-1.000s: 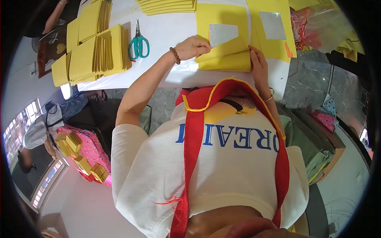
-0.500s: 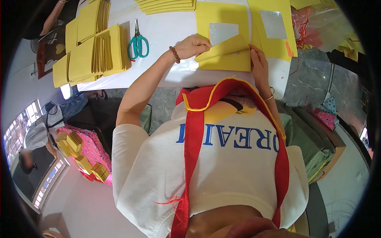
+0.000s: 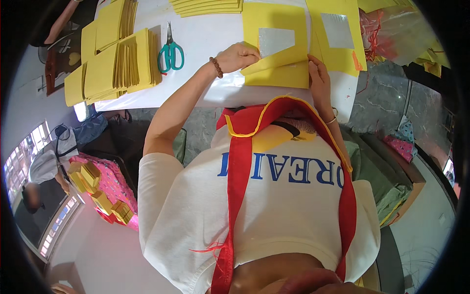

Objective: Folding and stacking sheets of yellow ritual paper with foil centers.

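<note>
Flap alignment appears to be the step in hand: you are turning or laying a yellow flap [image 3: 280, 60] across the near half of a yellow sheet [image 3: 274, 17]. The sheet lies flat on the white desk [image 3: 205, 34], directly in front of you, between your two hands. The flap slants upward to the right and covers the lower part of the pale, shiny panel [image 3: 274, 40] on the sheet. Whether flap and sheet are one folded piece cannot be told.

Your left hand [image 3: 240, 58] is closed, fingers curled in, pinching the flap near its left end. Your right hand [image 3: 319, 73] is partly closed, its fingertips at the right edge of the yellow material; whether it pinches or only steadies that edge cannot be told.

The next move would seem to call for squaring the flap's slanted edge to the sheet before any pressing. Use your right hand as the anchor and guide the flap with your left; uneven tension could set a skewed crease.

Teal-handled scissors [image 3: 170, 56] lie to the left, apart from your left hand. Stacked yellow pieces [image 3: 138, 59] lie beyond them.
</note>
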Action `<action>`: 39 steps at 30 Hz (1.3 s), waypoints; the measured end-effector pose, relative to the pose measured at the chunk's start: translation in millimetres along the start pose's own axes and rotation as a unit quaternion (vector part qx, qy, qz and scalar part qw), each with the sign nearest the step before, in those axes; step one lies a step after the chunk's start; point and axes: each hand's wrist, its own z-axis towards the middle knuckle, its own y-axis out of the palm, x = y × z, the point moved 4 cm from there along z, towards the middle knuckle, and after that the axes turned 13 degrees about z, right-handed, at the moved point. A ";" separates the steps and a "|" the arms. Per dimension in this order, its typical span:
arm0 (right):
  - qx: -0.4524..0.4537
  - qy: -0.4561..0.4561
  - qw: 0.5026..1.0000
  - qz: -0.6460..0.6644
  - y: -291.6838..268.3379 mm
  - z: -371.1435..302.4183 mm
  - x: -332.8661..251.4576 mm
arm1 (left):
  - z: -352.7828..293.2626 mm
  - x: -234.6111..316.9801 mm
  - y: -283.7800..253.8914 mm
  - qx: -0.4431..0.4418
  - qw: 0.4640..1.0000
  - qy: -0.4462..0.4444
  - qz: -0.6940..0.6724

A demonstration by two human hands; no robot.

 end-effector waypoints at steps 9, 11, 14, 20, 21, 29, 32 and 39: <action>-0.004 0.061 0.998 0.019 -1.4 -4.1 -5.3 | -5.3 8.8 0.5 0.099 0.991 0.064 0.068; 0.003 0.069 0.997 0.044 -0.1 -6.4 -8.2 | -13.1 16.0 10.6 0.109 0.992 0.039 0.045; 0.009 0.079 0.993 0.089 7.0 -13.2 -21.8 | -17.4 15.1 14.9 0.148 0.984 0.066 0.079; -0.019 0.081 0.993 0.085 2.4 -14.6 -19.4 | -22.4 20.7 15.8 0.168 0.975 0.083 0.118; -0.035 0.088 0.995 0.040 1.7 -14.0 -17.8 | -21.8 18.4 16.3 0.170 0.976 0.081 0.113; 0.004 0.072 0.993 0.089 17.0 -9.2 -23.0 | -22.6 23.9 11.5 0.178 0.977 0.043 0.110; -0.025 0.154 0.961 0.230 24.2 -5.2 -21.9 | -21.7 18.8 12.0 0.161 0.985 0.008 0.055; -0.071 0.228 0.896 0.375 10.9 -3.8 -22.1 | -30.3 -8.6 -11.8 0.370 0.921 0.065 -0.105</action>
